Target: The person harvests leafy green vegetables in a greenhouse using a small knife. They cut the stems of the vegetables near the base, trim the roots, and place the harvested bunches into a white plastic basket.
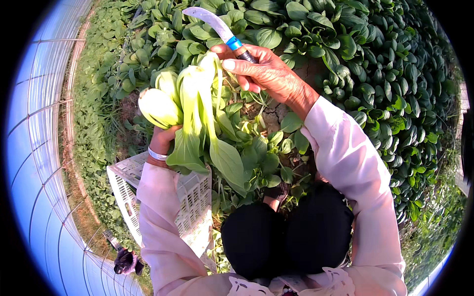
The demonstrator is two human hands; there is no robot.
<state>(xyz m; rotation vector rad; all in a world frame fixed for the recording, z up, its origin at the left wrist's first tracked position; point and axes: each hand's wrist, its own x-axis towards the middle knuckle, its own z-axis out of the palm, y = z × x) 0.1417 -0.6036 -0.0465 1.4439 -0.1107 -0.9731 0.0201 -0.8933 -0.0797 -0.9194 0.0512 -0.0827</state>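
Leafy greens (395,64) spread beyond the white crate (195,202) while my left hand (165,140) clasped bok choy (190,96) at the crate's far side, my right hand (269,74), closed round a curved knife (215,22), hung farther right, and plastic sheeting (37,148) rose well left.

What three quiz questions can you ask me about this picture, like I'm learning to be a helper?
1. Pick one: what is in the person's right hand?
A a spoon
B a curved knife
C a cup
2. True or false: the crate beside the person is on their right.
3. Short answer: what is the left hand holding?

Key:
1. B, a curved knife.
2. False: the white crate is on their left.
3. Leafy greens with pale stalks.
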